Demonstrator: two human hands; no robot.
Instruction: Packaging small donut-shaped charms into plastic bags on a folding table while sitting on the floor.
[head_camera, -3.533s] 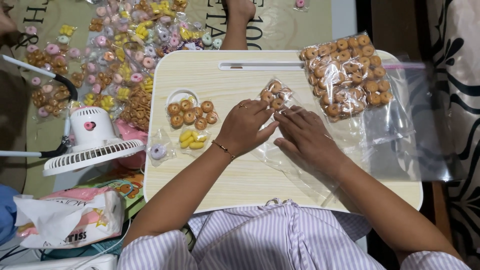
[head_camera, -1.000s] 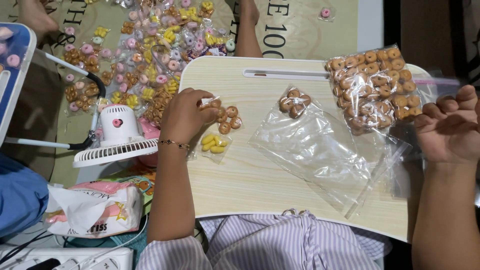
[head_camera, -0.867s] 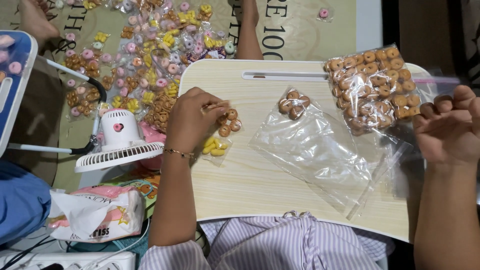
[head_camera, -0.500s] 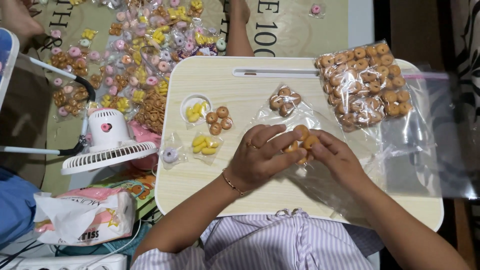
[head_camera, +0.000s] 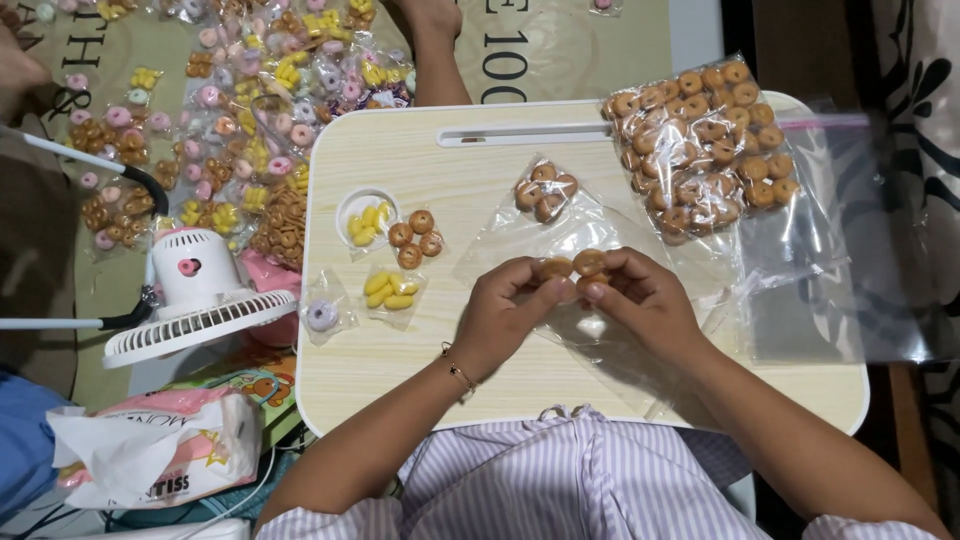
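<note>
Both your hands have met mid-tray: left hand (head_camera: 505, 310) and right hand (head_camera: 640, 295) pinch brown rings (head_camera: 572, 267) over the clear bag (head_camera: 600, 340).

A white desk fan (head_camera: 195, 300) is seen far left of the hands, with a tissue pack (head_camera: 150, 455) below it. A large zip bag of brown rings (head_camera: 700, 150) is laid up-right of them, and small packets of coloured sweets (head_camera: 250, 90) are scattered on the floor mat up-left.

Pale wooden lap table (head_camera: 480, 380), big bag of brown rings (head_camera: 700, 150), loose brown rings (head_camera: 415, 238), small filled packets (head_camera: 545, 190), yellow candies (head_camera: 388, 296)
</note>
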